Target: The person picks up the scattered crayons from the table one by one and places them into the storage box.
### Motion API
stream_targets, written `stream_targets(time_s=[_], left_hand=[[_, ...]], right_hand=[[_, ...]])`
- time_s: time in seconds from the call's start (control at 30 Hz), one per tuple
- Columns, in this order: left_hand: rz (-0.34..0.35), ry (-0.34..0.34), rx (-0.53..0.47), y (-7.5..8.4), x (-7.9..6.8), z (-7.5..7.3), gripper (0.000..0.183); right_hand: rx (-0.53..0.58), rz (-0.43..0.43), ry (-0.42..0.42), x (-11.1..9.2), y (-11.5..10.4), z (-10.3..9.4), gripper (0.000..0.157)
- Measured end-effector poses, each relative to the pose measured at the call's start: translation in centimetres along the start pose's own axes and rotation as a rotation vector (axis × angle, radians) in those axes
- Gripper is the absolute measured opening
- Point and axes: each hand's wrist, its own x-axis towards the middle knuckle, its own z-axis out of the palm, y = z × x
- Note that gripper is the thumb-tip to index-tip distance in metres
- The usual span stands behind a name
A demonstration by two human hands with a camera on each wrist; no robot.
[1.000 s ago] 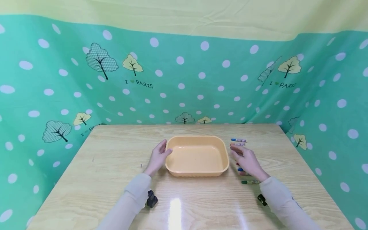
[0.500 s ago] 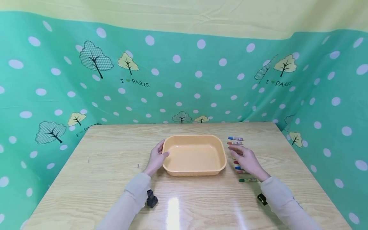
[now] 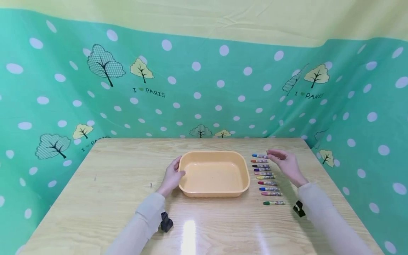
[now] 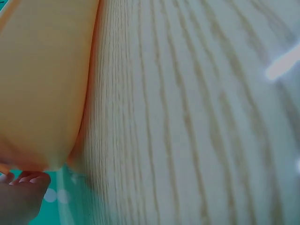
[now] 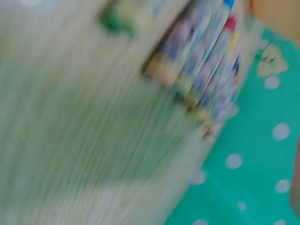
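A peach-coloured plastic basin (image 3: 214,173) stands on the table. My left hand (image 3: 172,178) grips its left rim, thumb over the edge and fingers along the outside; in the left wrist view, fingertips of the left hand (image 4: 23,199) touch the basin wall (image 4: 42,89). Right of the basin lies a column of several crayons in printed wrappers, from a light blue crayon (image 3: 259,156) at the back to a green crayon (image 3: 274,203) at the front. My right hand (image 3: 287,164) hovers by the light blue crayon's right end, fingers loosely bent, holding nothing visible. The right wrist view is blurred.
A wood-grain table (image 3: 111,198) carries everything, its back edge meeting a green dotted curtain (image 3: 159,117). Black wrist cameras show below the left sleeve (image 3: 148,212) and the right sleeve (image 3: 322,205).
My right hand has moved right and towards the back, uncovering crayons in the middle of the column. My left hand still holds the basin's rim.
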Motion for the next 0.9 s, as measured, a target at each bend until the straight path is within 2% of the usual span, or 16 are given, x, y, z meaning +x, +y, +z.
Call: stream_targets(time_s=[0.07, 0.13, 0.2, 0.3, 0.53, 0.7, 0.9], left_hand=[[-0.013, 0.001, -0.001, -0.1, 0.0, 0.1, 0.069], [-0.008, -0.003, -0.002, -0.2, 0.0, 0.1, 0.070], [-0.002, 0.000, -0.007, -0.2, 0.0, 0.2, 0.070], [0.011, 0.009, -0.014, -0.3, 0.0, 0.3, 0.070], [0.010, 0.000, -0.026, -0.6, 0.1, 0.6, 0.070], [0.002, 0.008, -0.024, -0.6, 0.1, 0.6, 0.070], [0.018, 0.021, -0.029, -0.6, 0.2, 0.1, 0.069]], right_hand=[[-0.023, 0.019, -0.008, 0.7, 0.1, -0.6, 0.043], [-0.097, 0.040, -0.027, 1.2, -0.6, -1.0, 0.049], [-0.122, 0.092, -0.023, 1.9, -0.2, -1.1, 0.049], [-0.156, 0.136, -0.074, 2.9, 0.4, -1.1, 0.052], [-0.157, 0.260, -0.143, 4.4, 2.3, -1.0, 0.047], [-0.222, 0.299, -0.200, 5.1, 3.5, -0.8, 0.049], [-0.295, 0.296, -0.209, 6.5, 4.2, 0.5, 0.046]])
